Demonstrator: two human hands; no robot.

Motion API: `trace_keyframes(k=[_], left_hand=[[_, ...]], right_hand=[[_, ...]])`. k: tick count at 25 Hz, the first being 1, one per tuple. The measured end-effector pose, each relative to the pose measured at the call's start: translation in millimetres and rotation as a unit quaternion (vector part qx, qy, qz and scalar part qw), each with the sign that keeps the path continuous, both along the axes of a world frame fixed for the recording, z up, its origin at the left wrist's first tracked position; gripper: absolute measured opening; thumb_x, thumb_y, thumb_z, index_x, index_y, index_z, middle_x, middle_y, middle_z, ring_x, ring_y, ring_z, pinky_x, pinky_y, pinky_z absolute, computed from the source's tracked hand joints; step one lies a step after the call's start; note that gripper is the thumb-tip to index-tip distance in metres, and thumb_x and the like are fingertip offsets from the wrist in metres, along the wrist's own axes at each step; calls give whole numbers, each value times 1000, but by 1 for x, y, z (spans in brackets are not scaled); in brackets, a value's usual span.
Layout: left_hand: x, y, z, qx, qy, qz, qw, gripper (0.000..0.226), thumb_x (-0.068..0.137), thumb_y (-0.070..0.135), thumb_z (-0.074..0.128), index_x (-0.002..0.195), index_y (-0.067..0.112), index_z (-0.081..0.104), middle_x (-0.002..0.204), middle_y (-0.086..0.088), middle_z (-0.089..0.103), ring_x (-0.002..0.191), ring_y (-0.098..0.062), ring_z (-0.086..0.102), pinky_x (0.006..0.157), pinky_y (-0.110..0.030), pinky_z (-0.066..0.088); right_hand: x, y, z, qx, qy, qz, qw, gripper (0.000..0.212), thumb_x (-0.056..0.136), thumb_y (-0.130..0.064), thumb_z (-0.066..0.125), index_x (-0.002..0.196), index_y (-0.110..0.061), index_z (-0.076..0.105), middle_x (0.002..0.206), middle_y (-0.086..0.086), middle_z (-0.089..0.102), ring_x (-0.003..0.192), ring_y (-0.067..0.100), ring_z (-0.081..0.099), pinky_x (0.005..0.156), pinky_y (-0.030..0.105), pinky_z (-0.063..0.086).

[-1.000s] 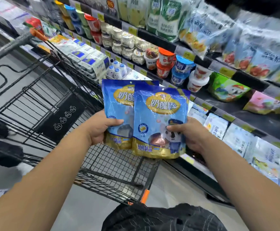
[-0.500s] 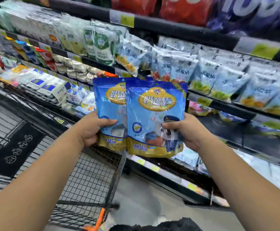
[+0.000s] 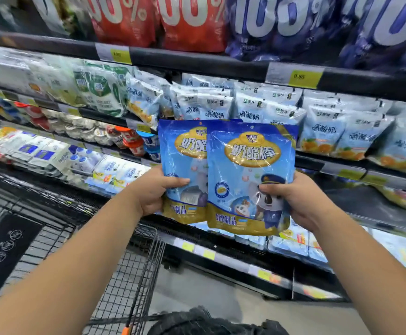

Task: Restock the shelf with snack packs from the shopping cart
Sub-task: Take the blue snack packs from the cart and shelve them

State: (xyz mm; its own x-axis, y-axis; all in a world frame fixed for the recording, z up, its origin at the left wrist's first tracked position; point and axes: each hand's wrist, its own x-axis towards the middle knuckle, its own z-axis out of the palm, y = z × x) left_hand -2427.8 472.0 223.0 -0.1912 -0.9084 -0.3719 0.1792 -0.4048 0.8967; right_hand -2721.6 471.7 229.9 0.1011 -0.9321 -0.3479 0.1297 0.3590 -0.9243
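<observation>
Noted at frame centre, upright and overlapping: two glossy blue-and-gold plastic snack packs [image 3: 250,165]. Rear one clasped at left edge by left grip [image 3: 151,189]; front one pinched at right edge by right grip [image 3: 298,199]. Behind, stocked black shelf [image 3: 197,62]; lower left, black wire shopping cart [image 3: 134,269].

A tall run of dark shelving [image 3: 197,61] filled the view, its tiers slanting down to the left. On the top tier stood red bags [image 3: 192,22] and dark blue bags [image 3: 281,27] printed with large white figures. Below them were rows of pale blue pouches [image 3: 322,131], with green and white pouches [image 3: 100,93] further left. Small lidded cups [image 3: 129,139] sat lower down, blurred, above white and blue cartons [image 3: 40,153]. Yellow price tags [image 3: 303,77] lined the shelf edges. The floor [image 3: 209,293] was plain grey, and the light was even and bright
</observation>
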Motion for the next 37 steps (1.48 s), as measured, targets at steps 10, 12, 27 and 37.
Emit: trace_keyframes(k=[10, 12, 27, 37], left_hand=[[-24, -42, -17, 36, 6, -116, 993, 49, 72, -2, 70, 120, 8, 63, 116, -15, 72, 103, -34, 69, 86, -45, 59], [-23, -51, -24, 45, 3, -145, 988, 55, 71, 2, 69, 125, 7, 60, 121, -18, 69, 108, -37, 67, 91, -49, 56], [-31, -110, -106, 156, -37, -311, 937, 50, 68, 2, 70, 118, 7, 63, 111, -14, 74, 91, -28, 73, 73, -38, 60], [-54, -132, -172, 190, -48, -286, 938, 56, 67, 3, 68, 122, 4, 60, 106, -12, 75, 86, -25, 74, 73, -40, 62]], right_hand=[[-27, 12, -9, 27, 24, -100, 994, 28, 76, 13, 68, 97, -5, 69, 92, 10, 77, 75, 24, 74, 61, 33, 59], [-25, 14, -17, 42, 31, -117, 992, 31, 74, 12, 70, 101, -3, 68, 96, 13, 76, 79, 27, 74, 65, 36, 59], [2, 44, -97, 187, 9, -278, 942, 33, 73, 12, 72, 101, -5, 69, 97, 14, 76, 85, 31, 74, 79, 41, 58], [-27, 26, -163, 219, -12, -307, 926, 34, 76, 11, 71, 103, -9, 68, 96, 13, 77, 86, 32, 74, 77, 45, 60]])
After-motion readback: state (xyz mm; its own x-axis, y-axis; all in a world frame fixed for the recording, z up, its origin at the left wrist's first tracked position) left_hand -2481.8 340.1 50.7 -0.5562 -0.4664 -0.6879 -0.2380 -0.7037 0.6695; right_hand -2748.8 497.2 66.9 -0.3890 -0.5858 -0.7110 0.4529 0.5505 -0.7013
